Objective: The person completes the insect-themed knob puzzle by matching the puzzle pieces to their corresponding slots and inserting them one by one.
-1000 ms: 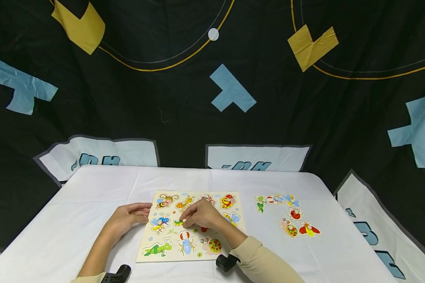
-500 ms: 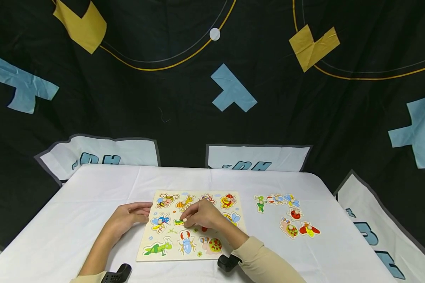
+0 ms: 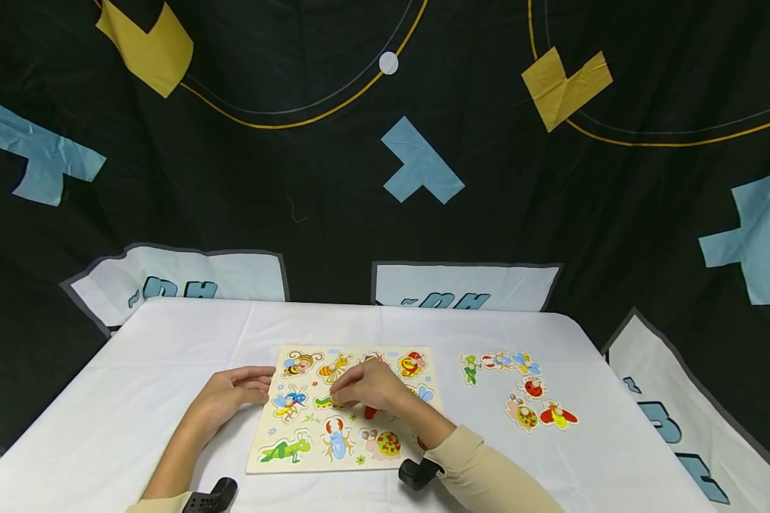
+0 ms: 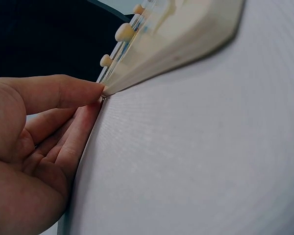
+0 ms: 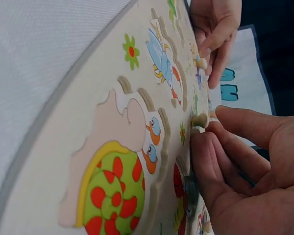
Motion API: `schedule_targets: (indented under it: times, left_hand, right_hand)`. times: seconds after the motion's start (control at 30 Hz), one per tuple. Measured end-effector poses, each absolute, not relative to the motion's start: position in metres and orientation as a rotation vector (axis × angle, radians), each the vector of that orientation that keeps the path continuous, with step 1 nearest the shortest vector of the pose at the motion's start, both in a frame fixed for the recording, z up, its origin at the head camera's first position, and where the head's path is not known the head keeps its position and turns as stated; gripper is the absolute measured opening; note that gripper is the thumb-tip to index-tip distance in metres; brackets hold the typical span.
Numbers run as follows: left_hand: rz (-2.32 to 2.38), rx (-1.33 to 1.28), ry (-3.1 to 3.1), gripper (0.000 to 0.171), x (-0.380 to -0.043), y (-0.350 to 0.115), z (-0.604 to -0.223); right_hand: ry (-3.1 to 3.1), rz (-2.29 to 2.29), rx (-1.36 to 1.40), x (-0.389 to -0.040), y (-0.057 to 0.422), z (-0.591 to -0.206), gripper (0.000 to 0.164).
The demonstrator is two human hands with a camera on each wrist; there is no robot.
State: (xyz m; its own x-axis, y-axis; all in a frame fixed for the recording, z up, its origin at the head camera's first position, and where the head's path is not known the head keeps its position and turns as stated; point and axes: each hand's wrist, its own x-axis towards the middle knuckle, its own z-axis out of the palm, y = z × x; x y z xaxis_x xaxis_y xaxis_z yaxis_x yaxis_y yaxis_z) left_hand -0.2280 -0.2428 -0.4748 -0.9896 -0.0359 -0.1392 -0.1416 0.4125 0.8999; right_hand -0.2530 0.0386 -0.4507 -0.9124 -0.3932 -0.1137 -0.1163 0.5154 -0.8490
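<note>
A cream wooden puzzle board (image 3: 353, 463) with insect pictures lies on the white table. My left hand (image 3: 226, 400) rests at its left edge; in the left wrist view its thumb (image 4: 83, 93) and fingertips meet that edge. Over the middle of the board, my right hand (image 3: 372, 388) hovers beside the green caterpillar piece (image 3: 324, 402). The right wrist view shows the thumb a little off the caterpillar's wooden knob (image 5: 200, 120), with the index fingertip close by it. Near the front, the snail picture (image 5: 115, 191) lies in a recess with no knob.
Several loose insect pieces lie right of the board, among them a red firefly (image 3: 558, 415), a snail piece (image 3: 522, 413), a ladybird (image 3: 534, 387) and a green grasshopper (image 3: 470, 369). A black curtain (image 3: 334, 214) hangs behind the white table (image 3: 186, 342).
My right hand has shifted slightly right and up, off the caterpillar's knob, while the piece stays in place. My left hand stays at the board's edge.
</note>
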Motion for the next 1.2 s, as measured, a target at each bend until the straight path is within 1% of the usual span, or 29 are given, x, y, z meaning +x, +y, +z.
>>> schedule_targets:
  times: [0.2, 0.43, 0.53, 0.93, 1.2]
  left_hand:
    - [1.646, -0.166, 2.558, 0.058, -0.229, -0.243, -0.476]
    - [1.627, -0.165, 2.571, 0.058, -0.229, -0.243, -0.475]
    - [1.626, -0.160, 2.575, 0.058, -0.228, -0.243, -0.475]
    - [1.634, -0.157, 2.572, 0.056, -0.229, -0.240, -0.473]
    - [1.599, -0.168, 2.585, 0.057, -0.229, -0.243, -0.473]
  right_hand:
    - [2.498, -1.399, -0.399, -0.255, 0.047, -0.446, 0.008]
    - [2.560, -1.421, -0.390, -0.260, 0.068, -0.440, 0.018]
    - [2.607, -1.389, -0.389, -0.261, 0.077, -0.439, 0.020]
    - [2.656, -1.352, -0.293, -0.263, 0.118, -0.433, 0.020]
    - [2.648, -1.407, -0.206, -0.263, 0.143, -0.430, 0.020]
